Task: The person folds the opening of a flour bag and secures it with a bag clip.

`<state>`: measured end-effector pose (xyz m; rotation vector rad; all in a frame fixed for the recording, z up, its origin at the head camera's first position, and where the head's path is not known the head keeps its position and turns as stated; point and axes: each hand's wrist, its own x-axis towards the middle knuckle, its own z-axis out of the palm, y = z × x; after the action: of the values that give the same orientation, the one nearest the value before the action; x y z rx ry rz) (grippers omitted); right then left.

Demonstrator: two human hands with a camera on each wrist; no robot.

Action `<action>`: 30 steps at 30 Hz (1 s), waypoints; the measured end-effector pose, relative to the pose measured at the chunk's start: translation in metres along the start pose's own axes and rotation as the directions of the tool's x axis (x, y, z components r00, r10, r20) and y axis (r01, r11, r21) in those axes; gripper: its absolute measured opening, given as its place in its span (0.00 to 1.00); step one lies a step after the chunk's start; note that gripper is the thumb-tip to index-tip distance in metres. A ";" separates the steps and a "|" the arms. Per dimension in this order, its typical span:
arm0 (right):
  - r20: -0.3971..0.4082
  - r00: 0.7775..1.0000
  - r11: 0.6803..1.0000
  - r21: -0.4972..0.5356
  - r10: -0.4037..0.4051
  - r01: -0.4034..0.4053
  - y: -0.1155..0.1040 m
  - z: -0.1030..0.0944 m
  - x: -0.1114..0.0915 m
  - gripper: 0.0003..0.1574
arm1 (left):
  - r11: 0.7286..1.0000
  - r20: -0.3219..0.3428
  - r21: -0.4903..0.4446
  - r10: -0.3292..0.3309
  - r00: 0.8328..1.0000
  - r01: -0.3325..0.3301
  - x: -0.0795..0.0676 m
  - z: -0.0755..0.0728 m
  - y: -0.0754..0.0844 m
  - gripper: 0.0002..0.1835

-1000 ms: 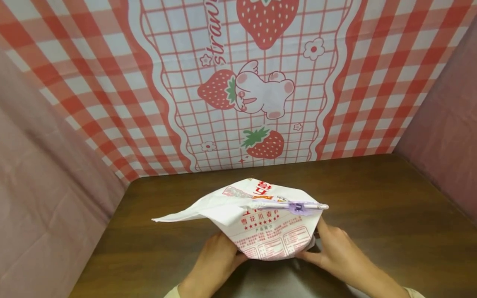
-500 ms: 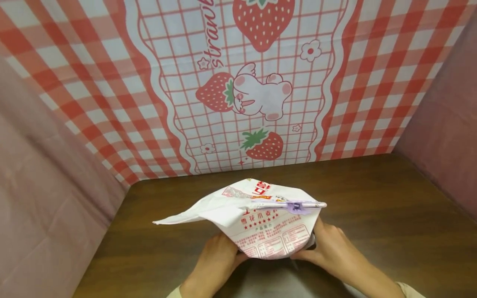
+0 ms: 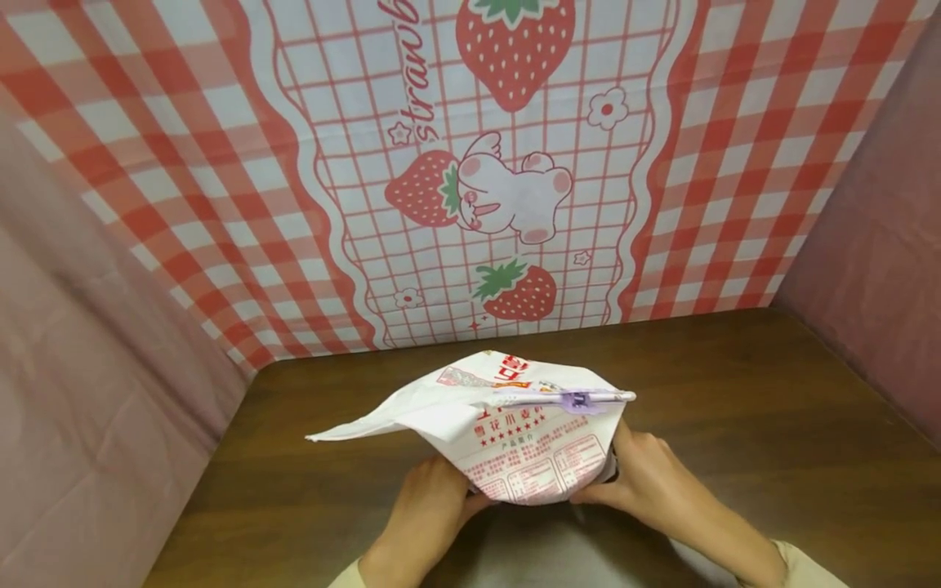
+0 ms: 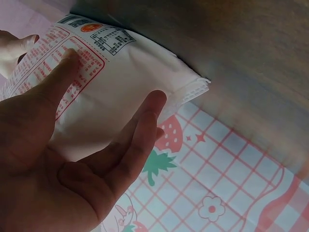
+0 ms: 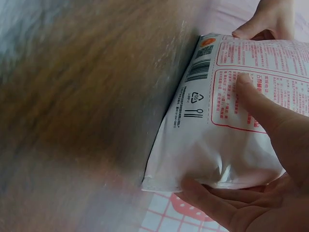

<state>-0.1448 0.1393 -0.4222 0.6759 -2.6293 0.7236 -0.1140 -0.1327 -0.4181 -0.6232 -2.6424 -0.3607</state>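
Observation:
A white bag of wheat flour [image 3: 529, 457] with red print stands on the table in the head view. A thin white sealing clip with a purple middle [image 3: 578, 399] runs across its folded top, and a loose white flap [image 3: 367, 425] sticks out to the left. My left hand [image 3: 429, 506] grips the bag's left side; in the left wrist view its thumb [image 4: 65, 70] lies on the printed face and the fingers reach round the side. From the right, my right hand [image 3: 654, 482] holds the bag, its thumb [image 5: 253, 94] pressing the printed panel. The bag hides many fingertips in the head view.
A dark brown wooden table [image 3: 735, 392] lies under the bag. Behind it hangs a red-and-white checked cloth [image 3: 735, 163] with strawberry prints. Pink curtains [image 3: 95, 367] close off both sides.
In the head view the bag's right end and my right hand have shifted slightly left and up. Both hands keep their grip, and the view has tilted a little.

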 end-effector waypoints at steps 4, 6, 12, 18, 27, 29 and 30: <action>0.002 1.000 1.000 -0.014 0.009 -0.009 0.002 0.000 0.004 0.65 | 1.000 -0.009 0.005 0.002 1.000 -0.002 0.003 0.002 -0.001 0.17; -0.005 1.000 1.000 -0.024 0.007 -0.007 0.003 0.001 0.005 0.66 | 1.000 -0.017 0.005 0.005 1.000 -0.005 0.004 0.003 -0.002 0.18; -0.009 1.000 1.000 -0.012 -0.002 0.001 0.008 0.002 0.010 0.63 | 1.000 -0.027 0.009 0.004 1.000 -0.004 0.009 0.005 -0.003 0.19; -0.005 1.000 1.000 0.001 0.008 -0.008 0.012 0.002 0.012 0.64 | 1.000 -0.041 0.026 0.009 0.999 -0.008 0.014 0.007 -0.003 0.18; -0.010 1.000 1.000 0.010 -0.001 0.001 0.017 0.004 0.016 0.66 | 0.999 -0.039 0.031 0.022 0.999 -0.020 0.017 0.009 -0.004 0.19; -0.006 1.000 1.000 0.015 0.001 -0.001 0.018 0.005 0.017 0.65 | 1.000 -0.039 0.024 0.019 0.999 -0.018 0.017 0.008 -0.005 0.18; -0.006 1.000 1.000 0.015 0.001 -0.001 0.018 0.006 0.018 0.65 | 1.000 -0.039 0.022 0.015 0.999 -0.015 0.017 0.008 -0.005 0.18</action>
<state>-0.1698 0.1435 -0.4263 0.6752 -2.6214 0.7456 -0.1325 -0.1278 -0.4189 -0.6224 -2.5999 -0.3356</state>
